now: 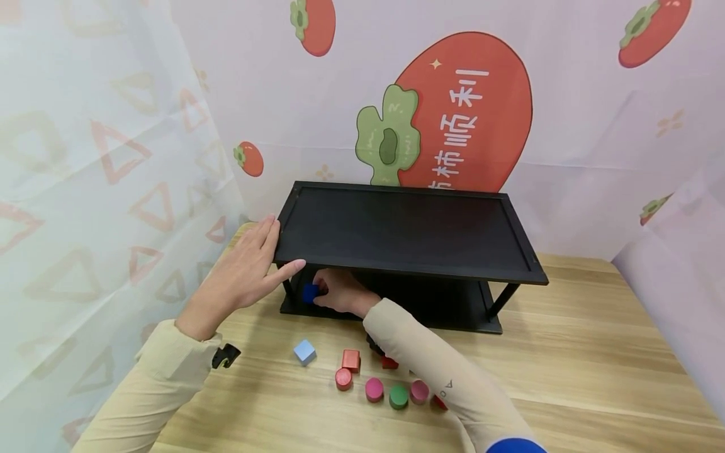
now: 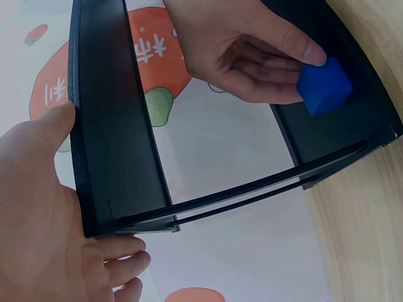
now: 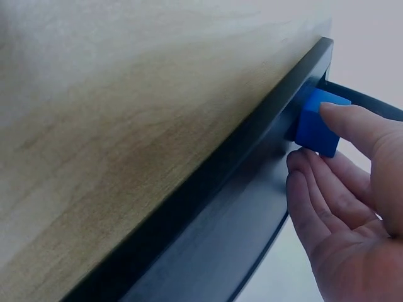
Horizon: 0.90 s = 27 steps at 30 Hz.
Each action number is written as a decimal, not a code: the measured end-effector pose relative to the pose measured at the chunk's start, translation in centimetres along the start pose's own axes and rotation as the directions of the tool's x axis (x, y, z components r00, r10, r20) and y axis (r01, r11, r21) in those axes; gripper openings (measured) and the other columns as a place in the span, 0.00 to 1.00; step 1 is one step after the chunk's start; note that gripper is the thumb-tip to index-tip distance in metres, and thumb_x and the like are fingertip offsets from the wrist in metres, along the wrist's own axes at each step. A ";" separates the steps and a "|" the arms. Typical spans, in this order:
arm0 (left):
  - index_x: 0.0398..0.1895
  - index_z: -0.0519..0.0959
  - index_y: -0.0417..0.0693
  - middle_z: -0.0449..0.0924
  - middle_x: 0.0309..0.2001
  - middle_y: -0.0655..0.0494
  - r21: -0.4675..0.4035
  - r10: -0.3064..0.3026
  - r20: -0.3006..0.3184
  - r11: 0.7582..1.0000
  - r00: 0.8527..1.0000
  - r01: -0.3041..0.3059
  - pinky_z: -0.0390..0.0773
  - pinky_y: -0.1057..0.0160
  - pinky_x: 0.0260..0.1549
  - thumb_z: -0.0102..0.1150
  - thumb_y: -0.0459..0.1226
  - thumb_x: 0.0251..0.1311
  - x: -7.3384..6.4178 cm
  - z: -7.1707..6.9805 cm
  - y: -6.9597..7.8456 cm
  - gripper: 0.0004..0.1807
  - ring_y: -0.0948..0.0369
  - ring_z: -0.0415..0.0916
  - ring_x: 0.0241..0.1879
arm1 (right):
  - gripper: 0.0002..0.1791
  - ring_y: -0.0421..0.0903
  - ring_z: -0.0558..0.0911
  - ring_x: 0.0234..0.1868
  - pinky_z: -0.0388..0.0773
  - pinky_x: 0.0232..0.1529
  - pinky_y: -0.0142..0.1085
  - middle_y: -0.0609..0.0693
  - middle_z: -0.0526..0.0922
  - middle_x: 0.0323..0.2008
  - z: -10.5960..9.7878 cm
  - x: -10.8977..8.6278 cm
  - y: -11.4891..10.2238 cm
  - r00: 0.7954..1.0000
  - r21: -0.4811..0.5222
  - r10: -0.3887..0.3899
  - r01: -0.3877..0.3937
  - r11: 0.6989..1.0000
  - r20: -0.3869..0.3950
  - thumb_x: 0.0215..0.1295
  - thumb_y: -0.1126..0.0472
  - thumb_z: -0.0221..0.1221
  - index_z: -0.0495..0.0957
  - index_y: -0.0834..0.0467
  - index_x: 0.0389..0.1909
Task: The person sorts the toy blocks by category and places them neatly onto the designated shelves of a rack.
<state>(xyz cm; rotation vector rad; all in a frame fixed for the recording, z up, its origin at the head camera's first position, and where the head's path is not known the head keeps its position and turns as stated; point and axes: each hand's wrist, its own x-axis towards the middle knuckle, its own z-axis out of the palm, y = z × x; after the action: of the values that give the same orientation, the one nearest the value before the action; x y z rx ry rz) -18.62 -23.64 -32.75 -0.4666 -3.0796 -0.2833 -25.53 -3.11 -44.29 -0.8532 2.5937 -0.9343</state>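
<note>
Blue cube (image 1: 310, 293), pinched by the right hand (image 1: 342, 291), lies to its left, apparently on the lower shelf (image 1: 453, 309); the left hand (image 1: 243, 270), outstretched, touches the top panel (image 1: 402, 229).

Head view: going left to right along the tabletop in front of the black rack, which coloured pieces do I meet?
Light blue cube → round red piece → round magenta piece → round green piece → round pink piece → partly hidden red piece.
</note>
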 end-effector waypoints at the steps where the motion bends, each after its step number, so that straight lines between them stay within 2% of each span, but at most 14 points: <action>1: 0.85 0.40 0.33 0.37 0.87 0.36 -0.001 0.001 -0.002 1.000 1.000 -0.001 0.45 0.38 0.84 0.40 0.68 0.77 0.0 0.0 0.0 0.56 0.40 0.40 0.86 | 0.13 0.47 0.85 0.49 0.85 0.56 0.39 0.56 0.87 0.49 0.0 0.0 0.0 1.000 0.001 0.001 -0.001 1.000 0.002 0.69 0.62 0.70 0.83 0.61 0.51; 10: 0.85 0.41 0.32 0.38 0.86 0.35 0.001 0.007 -0.016 1.000 1.000 -0.007 0.47 0.37 0.83 0.41 0.67 0.77 0.1 0.0 -0.1 0.55 0.40 0.41 0.86 | 0.21 0.51 0.85 0.57 0.84 0.63 0.42 0.59 0.86 0.56 -0.8 -0.7 -0.1 1.000 -0.005 0.011 -0.010 1.000 0.026 0.70 0.61 0.69 0.80 0.63 0.59; 16: 0.85 0.40 0.32 0.36 0.87 0.36 -0.002 0.007 -0.006 1.000 1.000 -0.007 0.46 0.37 0.84 0.40 0.68 0.77 0.1 0.1 -0.1 0.56 0.40 0.40 0.86 | 0.25 0.53 0.83 0.64 0.81 0.68 0.45 0.58 0.83 0.62 -3.3 -3.2 -0.4 0.996 -0.006 0.048 -0.047 0.999 0.070 0.72 0.58 0.68 0.77 0.62 0.65; 21: 0.85 0.39 0.32 0.35 0.87 0.36 -0.006 0.003 -0.001 1.000 1.000 -0.003 0.45 0.37 0.84 0.39 0.69 0.76 0.1 0.1 -0.2 0.57 0.40 0.39 0.86 | 0.24 0.51 0.84 0.61 0.83 0.65 0.45 0.56 0.85 0.60 -4.9 -6.1 -0.5 0.992 -0.081 -0.021 0.031 0.996 0.122 0.72 0.57 0.68 0.79 0.62 0.65; 27: 0.85 0.39 0.32 0.35 0.87 0.36 -0.006 0.005 -0.003 1.000 1.000 -0.005 0.45 0.37 0.84 0.40 0.69 0.76 0.0 0.0 -0.2 0.57 0.40 0.39 0.86 | 0.20 0.47 0.87 0.54 0.86 0.59 0.39 0.55 0.88 0.55 -5.3 -9.4 -0.2 0.974 -0.114 -0.113 0.137 0.984 0.195 0.69 0.59 0.70 0.83 0.62 0.59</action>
<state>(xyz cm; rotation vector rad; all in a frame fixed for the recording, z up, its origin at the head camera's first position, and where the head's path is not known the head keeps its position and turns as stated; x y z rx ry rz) -18.71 -23.84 -32.80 -0.4730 -3.0751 -0.2937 -20.16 5.03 -39.74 -1.0937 2.4801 -0.6868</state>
